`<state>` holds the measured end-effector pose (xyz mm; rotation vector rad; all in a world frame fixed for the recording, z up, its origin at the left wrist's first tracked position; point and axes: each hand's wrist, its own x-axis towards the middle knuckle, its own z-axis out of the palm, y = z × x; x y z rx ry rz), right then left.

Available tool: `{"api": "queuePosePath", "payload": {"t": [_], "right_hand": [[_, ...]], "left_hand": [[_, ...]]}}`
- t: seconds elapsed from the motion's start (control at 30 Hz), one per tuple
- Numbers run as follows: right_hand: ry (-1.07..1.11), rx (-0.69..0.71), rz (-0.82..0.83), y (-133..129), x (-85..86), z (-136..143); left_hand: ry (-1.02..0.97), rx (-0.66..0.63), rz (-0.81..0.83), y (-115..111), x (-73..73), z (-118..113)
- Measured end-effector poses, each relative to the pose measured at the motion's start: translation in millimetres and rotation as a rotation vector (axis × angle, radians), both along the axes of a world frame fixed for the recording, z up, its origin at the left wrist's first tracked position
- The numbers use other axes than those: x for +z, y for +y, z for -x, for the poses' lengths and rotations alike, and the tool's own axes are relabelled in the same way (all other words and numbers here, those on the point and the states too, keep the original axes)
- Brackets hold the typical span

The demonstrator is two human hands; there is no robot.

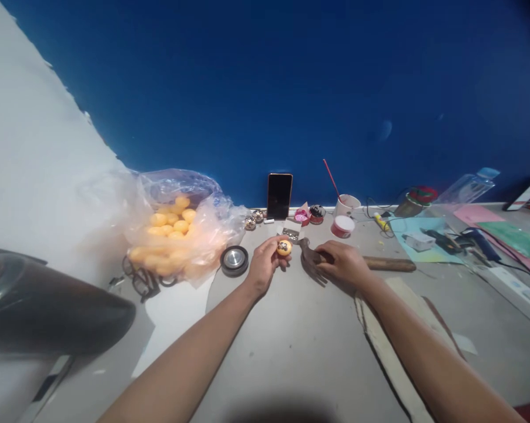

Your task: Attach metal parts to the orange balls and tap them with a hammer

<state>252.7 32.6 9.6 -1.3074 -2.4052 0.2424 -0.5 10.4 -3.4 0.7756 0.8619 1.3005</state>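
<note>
My left hand (262,265) is closed around a small orange ball (284,248) with shiny metal pieces on its near face. Over the table, my right hand (343,262) grips a claw hammer (391,264) close to its head, and the wooden handle points right. Just behind the ball lies a small open box (290,232) of tiny silvery pieces. A dark round tin (234,259) with a metallic centre rests left of my left hand. Two studded balls (250,223) sit farther back.
Many orange balls (177,225) fill a clear plastic bag at the left, with eyeglasses (144,282) beside it. A phone (279,197) leans on the blue wall. Behind the hammer are a pink-lidded tub (343,225) and a white cup (348,204). Cardboard (395,329) lies under my right forearm.
</note>
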Motion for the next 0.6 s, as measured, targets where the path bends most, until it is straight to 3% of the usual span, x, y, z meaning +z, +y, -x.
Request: {"api": "queuePosePath", "payload": {"t": [0.47,0.6], "right_hand": [[0.106,0.092,0.053,0,-0.6,0],[0.247,0.135,-0.058,0,1.5,0]], "left_hand": [[0.238,-0.008,-0.079,-11,8.4,-4],[0.298,-0.029,-0.068,-13,10.3,-6]]}}
